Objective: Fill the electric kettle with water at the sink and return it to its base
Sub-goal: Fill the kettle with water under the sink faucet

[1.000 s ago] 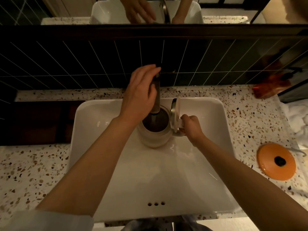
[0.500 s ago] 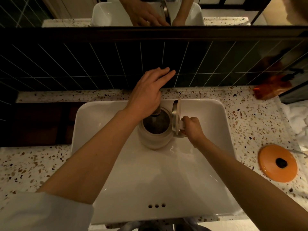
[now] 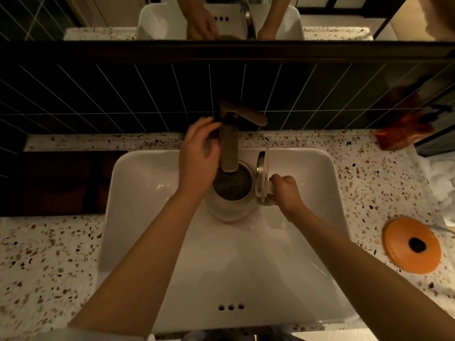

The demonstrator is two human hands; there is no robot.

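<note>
Now, kettle: we are holding the pale, round-bodied electric kettle (image 3: 230,205) upright inside the white rectangular ceramic sink (image 3: 327,183), at the sink's back half, directly under the spout.
Lid: the kettle's round hinged lid with a metal inner face (image 3: 261,177) is standing open on edge at the kettle's right side.
Inside the kettle: the opening is looking dark and grainy to us; we cannot tell how high the water is standing.
Faucet: the dark brushed-metal faucet with a flat lever handle (image 3: 230,141) is rising behind the sink, its spout reaching down over the kettle's mouth and its lever pointing right.
Right hand: our right hand (image 3: 285,193) is gripping the kettle's handle, fingers wrapped tight around it, just right of the open lid.
Left hand: our left hand (image 3: 199,156) is hovering with fingers loosely curled and parted at the left of the faucet; fingertips are sitting close to the faucet column, though we cannot tell whether they are touching it.
Base: the flat orange round kettle base with a dark centre contact (image 3: 412,244) is lying on the speckled terrazzo countertop (image 3: 49,262), well to the right of the sink, with a cord trailing off its right edge.
Wall: dark glossy tiles (image 3: 123,99) are running behind the faucet.
</note>
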